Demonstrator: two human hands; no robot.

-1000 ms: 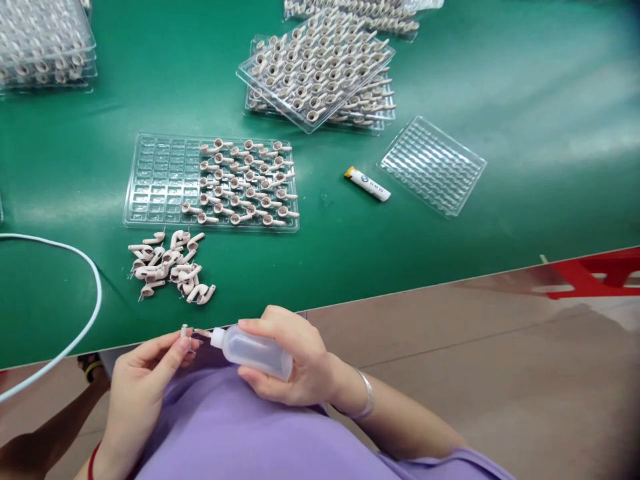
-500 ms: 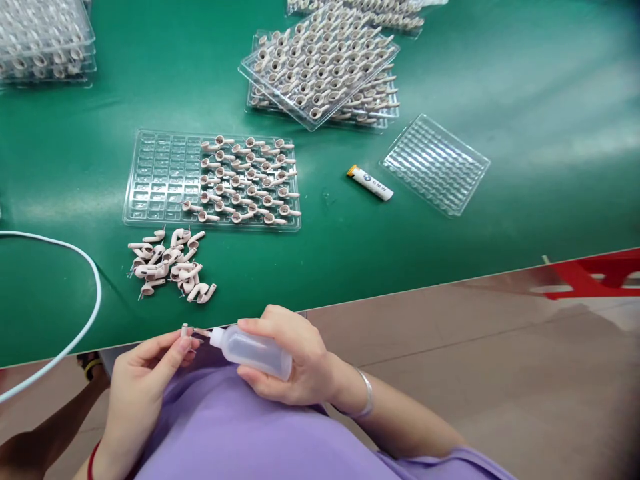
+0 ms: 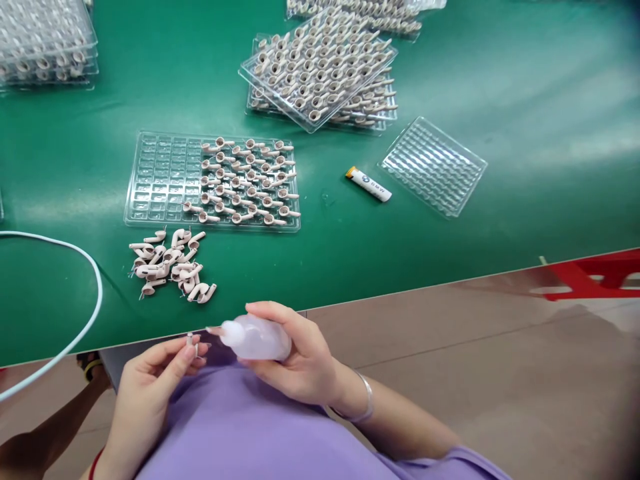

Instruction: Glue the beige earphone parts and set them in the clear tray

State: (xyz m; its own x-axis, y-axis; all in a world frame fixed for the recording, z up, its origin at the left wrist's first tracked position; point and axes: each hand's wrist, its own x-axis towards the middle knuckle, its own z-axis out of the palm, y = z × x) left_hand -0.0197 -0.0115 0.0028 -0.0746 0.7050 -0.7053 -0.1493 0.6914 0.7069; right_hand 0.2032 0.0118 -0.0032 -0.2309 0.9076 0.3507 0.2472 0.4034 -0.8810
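My right hand (image 3: 295, 357) is wrapped round a small translucent squeeze bottle (image 3: 255, 337), its nozzle pointing left. My left hand (image 3: 150, 387) pinches a tiny pale part (image 3: 191, 341) between thumb and fingertips, just left of the nozzle tip and a little apart from it. Both hands hover over my lap at the near edge of the green table (image 3: 350, 253). A loose pile of pinkish earbud-shaped shells (image 3: 170, 263) lies on the table right above my left hand. Behind it sits a clear tray (image 3: 155, 180) with its right half filled with the same shells.
Stacked clear trays full of shells (image 3: 320, 67) stand at the back, more trays (image 3: 45, 43) at the far left. An upturned clear tray (image 3: 433, 167) and a white lighter (image 3: 369, 184) lie to the right. A white cable (image 3: 75, 333) loops at the left. A red stool (image 3: 590, 273) stands beyond the table edge.
My right hand has lifted and tilted the bottle, pulling the nozzle tip away from the part. My left hand has dropped slightly with the part still pinched.
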